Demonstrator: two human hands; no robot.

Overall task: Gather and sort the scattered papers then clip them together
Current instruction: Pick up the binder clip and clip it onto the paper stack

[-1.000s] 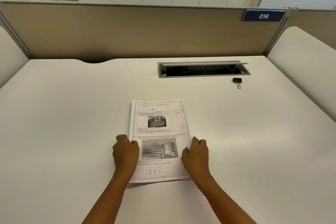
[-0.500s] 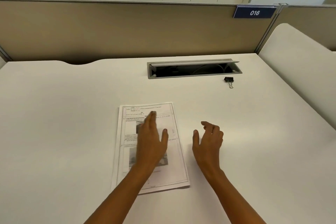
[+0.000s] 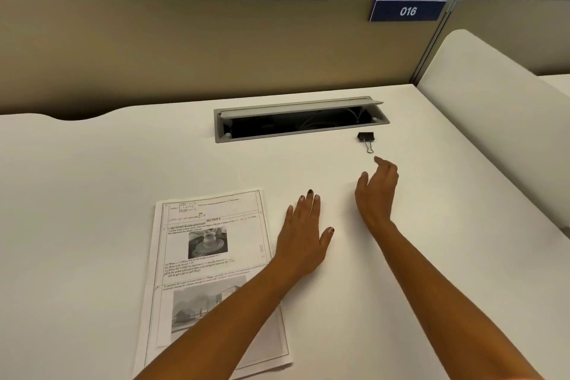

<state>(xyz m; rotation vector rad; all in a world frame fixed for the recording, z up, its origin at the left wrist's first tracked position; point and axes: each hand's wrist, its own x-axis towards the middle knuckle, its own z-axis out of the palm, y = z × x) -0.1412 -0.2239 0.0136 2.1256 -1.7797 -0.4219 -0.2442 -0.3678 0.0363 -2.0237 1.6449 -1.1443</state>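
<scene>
A neat stack of printed papers (image 3: 212, 259) lies on the white desk (image 3: 92, 194), left of centre, and my left forearm crosses its lower right corner. My left hand (image 3: 303, 237) rests flat on the desk just right of the stack, fingers apart, holding nothing. Further right, my right hand (image 3: 377, 191) is stretched forward with its fingers apart and empty. Its fingertips are a short way below a black binder clip (image 3: 366, 139), which lies on the desk with its wire handle pointing toward me.
An open grey cable tray (image 3: 296, 120) is set into the desk just behind the clip. A beige partition (image 3: 185, 49) with a blue "016" sign (image 3: 407, 11) closes the back. A white side panel (image 3: 493, 120) stands at the right.
Both hands have left the papers. My left hand slid off the stack to the desk on its right, and my right hand moved forward toward the binder clip. The view shifted right.
</scene>
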